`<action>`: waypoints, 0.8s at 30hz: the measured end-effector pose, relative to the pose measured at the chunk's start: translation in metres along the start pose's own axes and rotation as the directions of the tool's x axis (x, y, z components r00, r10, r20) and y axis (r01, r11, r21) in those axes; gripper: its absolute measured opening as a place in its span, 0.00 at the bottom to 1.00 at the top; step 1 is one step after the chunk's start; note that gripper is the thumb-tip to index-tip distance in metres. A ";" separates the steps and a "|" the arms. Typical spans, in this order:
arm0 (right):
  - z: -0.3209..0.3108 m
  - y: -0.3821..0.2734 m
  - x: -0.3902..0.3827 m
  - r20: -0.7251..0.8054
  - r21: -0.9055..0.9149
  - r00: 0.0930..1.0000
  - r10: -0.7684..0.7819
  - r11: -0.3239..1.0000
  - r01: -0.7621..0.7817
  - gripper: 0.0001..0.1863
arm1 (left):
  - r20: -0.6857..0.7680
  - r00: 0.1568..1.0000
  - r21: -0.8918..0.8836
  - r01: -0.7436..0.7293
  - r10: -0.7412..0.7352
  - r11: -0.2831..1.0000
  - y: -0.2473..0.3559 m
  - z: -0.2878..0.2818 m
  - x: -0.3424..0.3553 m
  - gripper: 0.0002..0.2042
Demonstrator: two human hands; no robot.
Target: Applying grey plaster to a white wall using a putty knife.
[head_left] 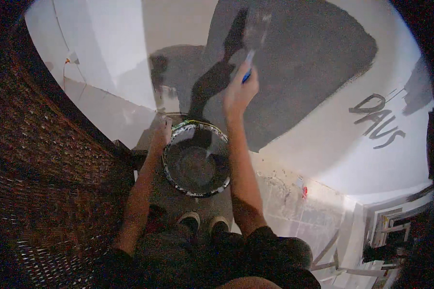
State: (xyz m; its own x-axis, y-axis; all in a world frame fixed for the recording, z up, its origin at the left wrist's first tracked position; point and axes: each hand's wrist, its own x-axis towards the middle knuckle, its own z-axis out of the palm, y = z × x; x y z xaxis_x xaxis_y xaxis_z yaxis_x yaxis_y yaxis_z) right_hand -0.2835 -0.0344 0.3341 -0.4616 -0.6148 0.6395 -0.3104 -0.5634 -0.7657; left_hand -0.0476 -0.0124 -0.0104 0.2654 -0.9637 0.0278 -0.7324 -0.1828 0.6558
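My right hand is closed around the handle of a paintbrush, reaching up against the wall. Blue shows on the handle, and the wide brush head is blurred over a large patch of dark grey paint. In front of my body hangs or rests a round bucket, its rim smeared with white and dark paint and dark grey inside. My left hand grips the bucket at its far left rim; the fingers are partly hidden.
A dark woven panel runs along my left. The pale wall carries dark brushed marks at the right. Below it lies a stained, tiled-looking surface with a small red object. My shoes stand under the bucket.
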 end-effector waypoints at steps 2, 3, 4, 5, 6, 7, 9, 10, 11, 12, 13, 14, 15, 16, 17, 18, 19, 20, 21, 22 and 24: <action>0.020 -0.035 0.018 0.030 0.097 1.000 -0.010 0.995 0.007 0.24 | -0.122 0.987 0.076 -0.092 0.101 0.993 -0.070 -0.003 0.017 0.25; 0.017 -0.032 0.024 0.035 0.071 0.999 0.017 0.997 -0.019 0.24 | -0.110 0.988 0.069 -0.097 0.104 0.993 -0.063 0.004 0.017 0.25; 0.006 -0.021 0.031 0.027 0.021 0.999 0.038 0.999 -0.039 0.24 | -0.105 0.983 0.057 -0.146 0.152 0.988 -0.037 0.016 0.014 0.25; -0.008 0.004 0.027 0.009 -0.022 0.999 0.033 0.999 -0.033 0.24 | -0.097 0.975 0.043 -0.198 0.202 0.979 -0.006 0.025 0.008 0.24; -0.022 0.037 0.012 -0.016 -0.030 0.999 0.049 0.998 -0.049 0.24 | -0.096 0.963 0.031 -0.251 0.253 0.967 0.025 0.027 0.003 0.24; -0.032 0.066 -0.005 -0.033 -0.029 0.997 0.067 0.997 -0.068 0.24 | -0.104 0.950 0.024 -0.294 0.295 0.955 0.049 0.027 -0.003 0.23; -0.043 0.077 -0.061 -0.067 -0.100 0.985 0.158 0.981 -0.164 0.24 | -0.133 0.938 0.035 -0.318 0.320 0.947 0.037 0.038 0.001 0.23; -0.030 0.070 -0.093 -0.017 -0.065 0.972 0.234 0.970 -0.235 0.24 | -0.187 0.896 0.227 -0.358 0.402 0.906 -0.013 0.038 0.016 0.22; -0.023 0.067 -0.115 0.026 -0.054 0.952 0.305 0.951 -0.303 0.23 | -0.204 0.848 0.401 -0.383 0.489 0.832 -0.047 0.040 0.026 0.22; -0.023 0.060 -0.119 0.030 -0.042 0.953 0.301 0.953 -0.300 0.23 | -0.213 0.846 0.409 -0.378 0.490 0.830 -0.057 0.042 0.030 0.22; -0.024 0.057 -0.122 0.051 -0.048 0.942 0.333 0.943 -0.331 0.23 | -0.291 0.769 0.437 -0.424 0.570 0.794 -0.063 0.049 0.032 0.21; -0.023 0.053 -0.123 0.074 -0.050 0.928 0.364 0.931 -0.362 0.22 | -0.363 0.676 0.472 -0.460 0.641 0.752 -0.072 0.051 0.035 0.21; -0.025 0.046 -0.111 0.064 -0.068 0.930 0.362 0.931 -0.358 0.22 | -0.359 0.679 0.455 -0.472 0.641 0.755 -0.069 0.063 0.037 0.21; -0.019 0.026 -0.088 0.051 -0.040 0.962 0.268 0.963 -0.267 0.22 | -0.258 0.800 0.397 -0.424 0.542 0.814 -0.069 0.056 0.039 0.21; -0.014 0.012 -0.063 0.031 -0.029 0.985 0.167 0.986 -0.166 0.22 | -0.138 0.892 0.333 -0.367 0.430 0.868 -0.066 0.059 0.038 0.20; -0.012 0.002 -0.035 0.028 -0.026 0.992 0.123 0.992 -0.122 0.22 | -0.128 0.891 0.327 -0.376 0.435 0.867 -0.059 0.060 0.034 0.20; -0.012 -0.005 -0.007 0.024 -0.026 0.997 0.075 0.997 -0.075 0.22 | -0.166 0.849 0.291 -0.444 0.502 0.847 -0.047 0.062 0.029 0.20; -0.011 -0.016 0.018 -0.007 0.001 1.000 0.018 1.000 -0.018 0.22 | -0.207 0.802 0.259 -0.507 0.560 0.822 -0.036 0.062 0.024 0.19; -0.007 -0.027 0.035 -0.035 0.044 0.999 -0.039 0.998 0.040 0.23 | -0.209 0.802 0.264 -0.505 0.560 0.822 -0.032 0.055 0.023 0.19; -0.003 -0.026 0.043 -0.032 0.055 0.999 -0.036 0.998 0.037 0.23 | -0.195 0.827 0.246 -0.479 0.527 0.842 -0.031 0.047 0.024 0.20; 0.010 -0.028 0.048 0.023 0.003 1.000 0.009 1.000 -0.009 0.23 | -0.190 0.855 0.248 -0.433 0.482 0.866 -0.046 0.022 0.022 0.20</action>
State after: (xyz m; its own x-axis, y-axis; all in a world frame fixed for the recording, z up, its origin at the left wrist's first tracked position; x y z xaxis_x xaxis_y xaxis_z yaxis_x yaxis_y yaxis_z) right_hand -0.2888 -0.0535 0.3866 -0.4455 -0.6324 0.6337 -0.3034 -0.5592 -0.7715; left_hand -0.0215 -0.0291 -0.0565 -0.0069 -0.8755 0.4832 -0.9053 0.2107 0.3688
